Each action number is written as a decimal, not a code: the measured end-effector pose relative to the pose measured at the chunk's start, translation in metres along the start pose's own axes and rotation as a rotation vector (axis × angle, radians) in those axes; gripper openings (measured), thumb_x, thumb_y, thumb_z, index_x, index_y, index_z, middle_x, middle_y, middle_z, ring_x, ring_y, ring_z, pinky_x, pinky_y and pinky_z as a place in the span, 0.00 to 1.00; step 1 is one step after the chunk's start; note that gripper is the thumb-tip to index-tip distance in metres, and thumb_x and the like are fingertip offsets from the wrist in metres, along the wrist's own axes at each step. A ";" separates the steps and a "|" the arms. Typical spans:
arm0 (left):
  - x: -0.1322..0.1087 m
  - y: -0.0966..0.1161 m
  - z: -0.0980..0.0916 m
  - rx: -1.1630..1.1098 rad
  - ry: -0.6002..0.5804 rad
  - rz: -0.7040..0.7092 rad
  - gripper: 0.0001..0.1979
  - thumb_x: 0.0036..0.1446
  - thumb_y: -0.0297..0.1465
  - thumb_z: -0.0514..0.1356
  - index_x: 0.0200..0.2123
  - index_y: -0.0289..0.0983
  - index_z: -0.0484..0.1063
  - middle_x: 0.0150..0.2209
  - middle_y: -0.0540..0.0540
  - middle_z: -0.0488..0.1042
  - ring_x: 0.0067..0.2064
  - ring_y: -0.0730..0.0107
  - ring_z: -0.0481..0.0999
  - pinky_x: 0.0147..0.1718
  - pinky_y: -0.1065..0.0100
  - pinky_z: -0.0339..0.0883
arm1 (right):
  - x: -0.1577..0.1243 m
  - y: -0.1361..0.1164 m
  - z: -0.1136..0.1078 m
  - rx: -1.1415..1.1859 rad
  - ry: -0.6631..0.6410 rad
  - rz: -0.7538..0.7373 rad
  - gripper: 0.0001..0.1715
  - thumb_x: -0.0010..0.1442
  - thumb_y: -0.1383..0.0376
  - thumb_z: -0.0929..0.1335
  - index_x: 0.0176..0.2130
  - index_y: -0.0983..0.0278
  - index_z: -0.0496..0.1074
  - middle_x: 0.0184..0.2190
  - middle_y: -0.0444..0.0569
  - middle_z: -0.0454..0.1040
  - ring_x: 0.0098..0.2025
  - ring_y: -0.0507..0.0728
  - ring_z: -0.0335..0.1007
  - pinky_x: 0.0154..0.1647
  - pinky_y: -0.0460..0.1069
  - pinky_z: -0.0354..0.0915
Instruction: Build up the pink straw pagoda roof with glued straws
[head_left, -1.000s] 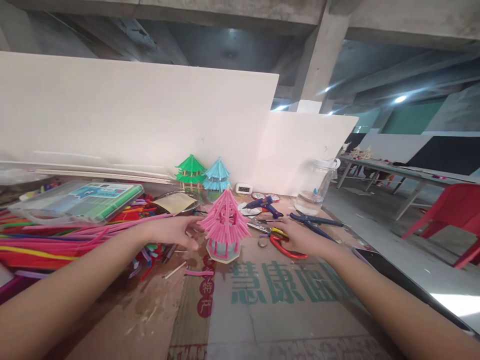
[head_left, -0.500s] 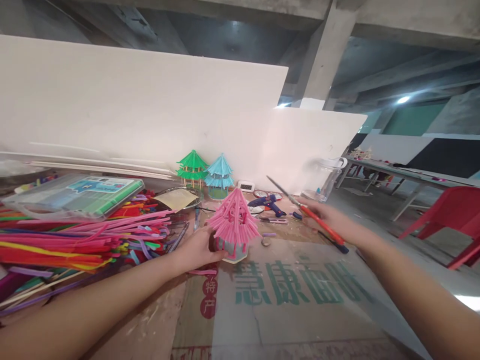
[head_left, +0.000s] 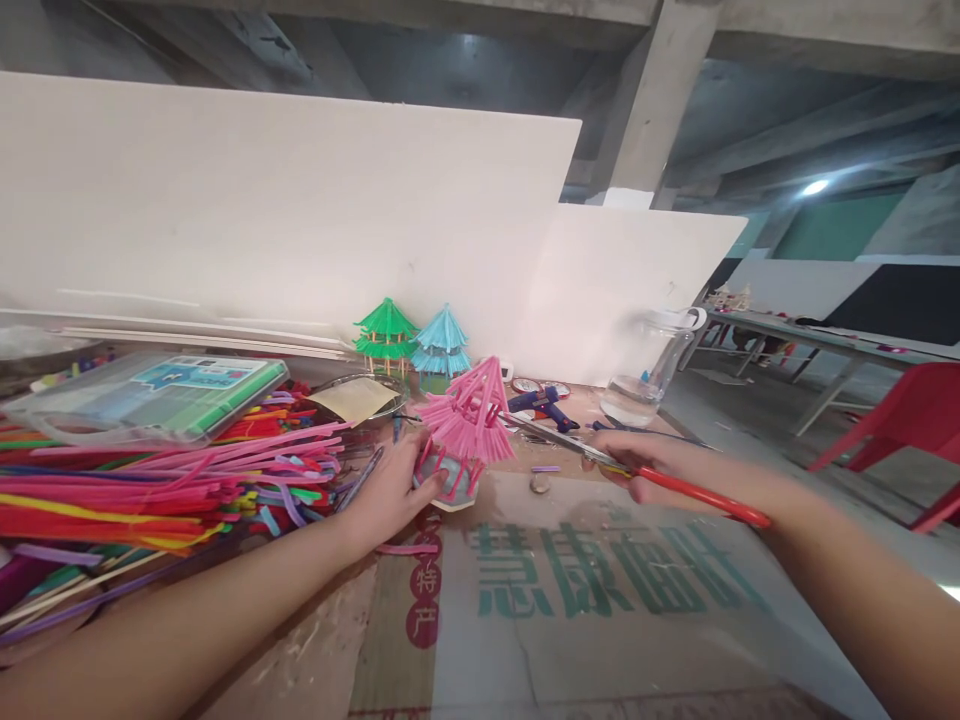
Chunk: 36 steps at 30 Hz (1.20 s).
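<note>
A pink pipe-cleaner pavilion (head_left: 469,415) with a pale base leans to the right at the middle of the table. My left hand (head_left: 397,485) grips its base from the left side, thumb across the front. On the right, my right hand (head_left: 649,465) is closed around a tool with red handles (head_left: 705,495), seemingly tweezers or scissors. Its metal blade (head_left: 559,436) points left, and the tip lies at or near the right edge of the pink roof; whether it touches is unclear.
Green (head_left: 386,328) and blue (head_left: 441,342) pavilions stand behind. A plastic case (head_left: 150,395) rests over colourful pipe cleaners (head_left: 112,495) on the left. Behind the right hand are a glue gun (head_left: 541,405) and a clear jug (head_left: 645,370).
The tool in my right hand has swung lower, its tip now near the pink roof. The pink pavilion has tilted to the right in my left hand.
</note>
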<state>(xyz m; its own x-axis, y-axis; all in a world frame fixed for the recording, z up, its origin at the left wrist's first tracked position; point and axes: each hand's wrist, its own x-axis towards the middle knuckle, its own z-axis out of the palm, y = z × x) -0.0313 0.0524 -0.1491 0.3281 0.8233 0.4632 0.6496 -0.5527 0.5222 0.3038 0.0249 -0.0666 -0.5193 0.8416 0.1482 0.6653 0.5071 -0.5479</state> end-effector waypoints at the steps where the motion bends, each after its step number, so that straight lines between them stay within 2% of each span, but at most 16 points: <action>1: 0.000 0.000 0.000 0.001 0.002 -0.002 0.20 0.57 0.38 0.54 0.50 0.34 0.65 0.50 0.35 0.70 0.54 0.51 0.67 0.54 0.50 0.61 | 0.001 0.000 0.002 0.015 -0.052 0.002 0.21 0.53 0.48 0.67 0.39 0.59 0.75 0.30 0.46 0.72 0.31 0.57 0.66 0.29 0.49 0.62; 3: 0.000 0.001 0.000 0.000 0.002 0.000 0.18 0.57 0.37 0.54 0.49 0.35 0.66 0.49 0.36 0.71 0.53 0.51 0.68 0.54 0.50 0.61 | 0.002 -0.001 0.004 0.042 -0.117 0.009 0.20 0.55 0.50 0.66 0.41 0.60 0.74 0.32 0.46 0.72 0.31 0.57 0.66 0.29 0.49 0.62; 8: 0.000 0.002 0.000 0.000 -0.002 0.009 0.20 0.58 0.36 0.54 0.51 0.33 0.63 0.53 0.33 0.68 0.56 0.50 0.66 0.56 0.49 0.58 | 0.004 -0.006 0.007 0.035 -0.115 0.027 0.18 0.55 0.54 0.67 0.43 0.60 0.73 0.33 0.46 0.71 0.31 0.56 0.64 0.27 0.48 0.60; 13: 0.000 -0.001 0.001 0.000 0.018 -0.001 0.21 0.57 0.37 0.54 0.52 0.33 0.63 0.54 0.33 0.68 0.57 0.49 0.65 0.57 0.49 0.58 | 0.004 -0.009 0.007 0.013 -0.133 0.021 0.14 0.56 0.56 0.66 0.39 0.61 0.72 0.30 0.45 0.68 0.29 0.54 0.62 0.24 0.47 0.57; 18: 0.000 -0.001 0.002 0.028 0.038 0.012 0.21 0.56 0.37 0.55 0.51 0.35 0.63 0.50 0.35 0.70 0.55 0.50 0.67 0.54 0.50 0.61 | 0.006 -0.014 0.010 0.044 -0.085 0.040 0.11 0.54 0.57 0.67 0.34 0.60 0.71 0.26 0.44 0.68 0.27 0.55 0.61 0.24 0.48 0.57; 23: 0.000 0.005 -0.001 0.088 0.023 0.048 0.17 0.56 0.37 0.55 0.47 0.36 0.65 0.45 0.36 0.70 0.51 0.49 0.68 0.50 0.50 0.63 | 0.012 -0.030 0.015 -0.049 -0.086 0.028 0.06 0.53 0.60 0.67 0.31 0.60 0.68 0.26 0.43 0.66 0.29 0.55 0.61 0.28 0.48 0.58; 28: -0.001 0.007 -0.002 0.114 0.013 0.075 0.17 0.58 0.37 0.53 0.47 0.34 0.63 0.44 0.35 0.70 0.48 0.50 0.69 0.47 0.51 0.64 | 0.015 -0.030 0.020 -0.052 -0.127 0.007 0.09 0.55 0.58 0.66 0.35 0.61 0.69 0.26 0.42 0.62 0.28 0.54 0.58 0.28 0.47 0.55; 36: -0.001 0.010 -0.004 0.135 -0.013 0.075 0.16 0.59 0.38 0.52 0.46 0.34 0.62 0.43 0.36 0.69 0.48 0.50 0.68 0.46 0.52 0.63 | 0.016 -0.028 0.025 -0.005 -0.128 -0.001 0.10 0.55 0.58 0.66 0.28 0.61 0.64 0.25 0.41 0.60 0.28 0.53 0.56 0.27 0.47 0.53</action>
<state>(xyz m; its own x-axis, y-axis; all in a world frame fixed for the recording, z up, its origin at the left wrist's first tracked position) -0.0280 0.0455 -0.1419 0.3875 0.7828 0.4870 0.7093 -0.5906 0.3849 0.2634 0.0193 -0.0694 -0.5841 0.8106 0.0420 0.6672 0.5090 -0.5439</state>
